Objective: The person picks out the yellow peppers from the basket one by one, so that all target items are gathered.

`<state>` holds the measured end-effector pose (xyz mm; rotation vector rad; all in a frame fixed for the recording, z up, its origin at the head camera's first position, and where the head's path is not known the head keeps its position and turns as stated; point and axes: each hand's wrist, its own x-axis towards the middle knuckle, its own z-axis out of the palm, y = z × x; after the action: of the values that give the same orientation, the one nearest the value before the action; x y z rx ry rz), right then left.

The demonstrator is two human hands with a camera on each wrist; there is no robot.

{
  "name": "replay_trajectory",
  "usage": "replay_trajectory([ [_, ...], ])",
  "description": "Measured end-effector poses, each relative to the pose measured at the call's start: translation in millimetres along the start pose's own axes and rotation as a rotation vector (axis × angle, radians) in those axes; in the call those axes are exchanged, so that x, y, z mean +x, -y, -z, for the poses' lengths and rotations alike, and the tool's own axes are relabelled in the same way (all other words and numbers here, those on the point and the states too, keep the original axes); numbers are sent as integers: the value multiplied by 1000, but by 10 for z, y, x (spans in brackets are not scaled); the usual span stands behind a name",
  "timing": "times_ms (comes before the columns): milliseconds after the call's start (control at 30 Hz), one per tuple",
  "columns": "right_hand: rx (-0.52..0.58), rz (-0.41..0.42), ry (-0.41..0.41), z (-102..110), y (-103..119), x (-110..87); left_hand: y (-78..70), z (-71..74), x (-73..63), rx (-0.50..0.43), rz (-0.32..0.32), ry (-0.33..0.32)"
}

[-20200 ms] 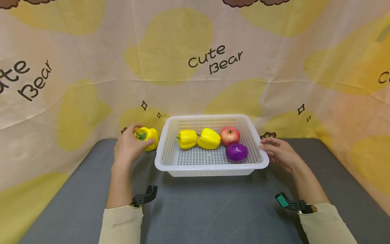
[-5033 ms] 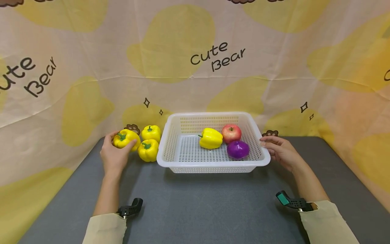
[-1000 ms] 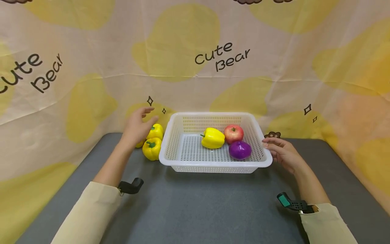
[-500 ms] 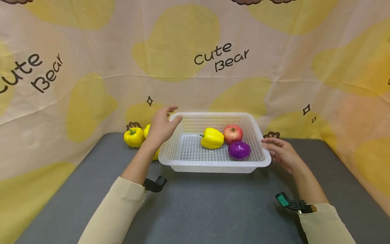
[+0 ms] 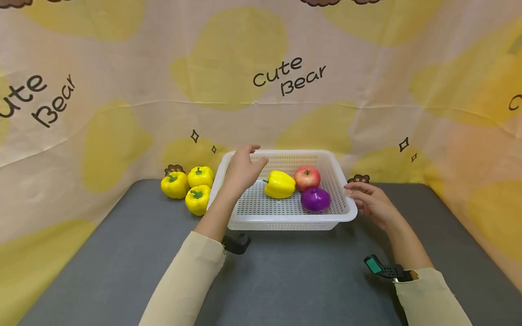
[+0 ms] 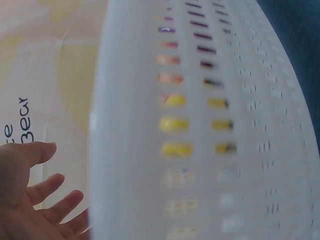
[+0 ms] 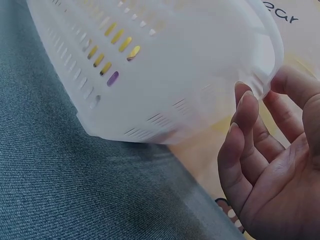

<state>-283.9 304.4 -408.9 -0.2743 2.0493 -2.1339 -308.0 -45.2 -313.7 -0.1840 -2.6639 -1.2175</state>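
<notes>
In the head view my left hand [image 5: 244, 170] hovers over the left part of a white plastic basket [image 5: 281, 218], fingers spread and holding nothing. The left wrist view has that hand [image 6: 35, 192] beside the blurred basket wall [image 6: 130, 130]. A yellow bell pepper [image 5: 279, 184] lies in the basket just right of the left hand, with a red apple [image 5: 307, 178] and a shiny purple onion-like vegetable [image 5: 316, 199] beside it. My right hand [image 5: 373, 203] holds the basket's right rim, pinched between thumb and fingers in the right wrist view [image 7: 270, 150].
Three yellow bell peppers stand clustered left of the basket: one behind [image 5: 200, 176], one in front [image 5: 197, 199] and one farther left [image 5: 174, 184]. A grey table [image 5: 285, 280] lies beneath. Close behind hangs a printed cloth [image 5: 228, 59].
Five seconds ago my left hand held the leftmost pepper; it has let go and moved right over the basket. Since 20 seconds ago one pepper left the basket. The right hand stays at the rim.
</notes>
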Motion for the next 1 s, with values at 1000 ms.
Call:
replay_trajectory([
  [1000,23,-8,-10,-31,2,11,211,-617,46,191,37,152],
])
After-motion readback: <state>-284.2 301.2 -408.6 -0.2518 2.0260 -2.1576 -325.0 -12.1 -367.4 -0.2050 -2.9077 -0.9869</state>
